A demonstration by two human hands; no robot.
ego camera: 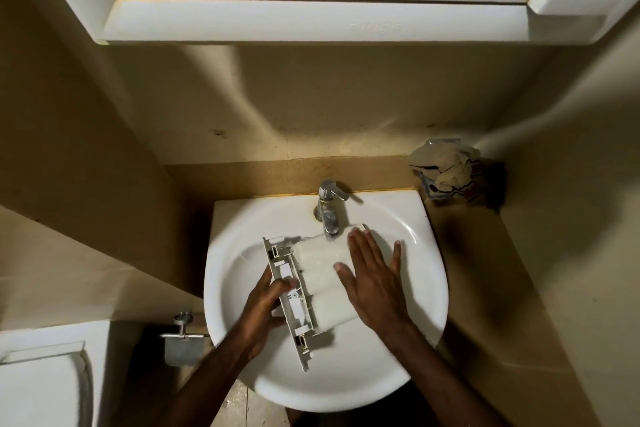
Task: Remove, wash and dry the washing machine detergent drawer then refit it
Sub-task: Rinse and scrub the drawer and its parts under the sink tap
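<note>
The white detergent drawer lies upside down across the white sink, its front panel to the left. My left hand grips that front panel, fingers curled round its edge. With straight, spread fingers my right hand lies flat on the drawer's underside. The chrome tap stands at the sink's back, and its spout ends just over the drawer's far end. Water seems to fall on the drawer there, though blur makes it hard to tell.
A crumpled cloth sits on a holder in the back right corner. A white mirror cabinet hangs overhead. A metal toilet-roll holder and a toilet cistern are at lower left. Walls close in on both sides.
</note>
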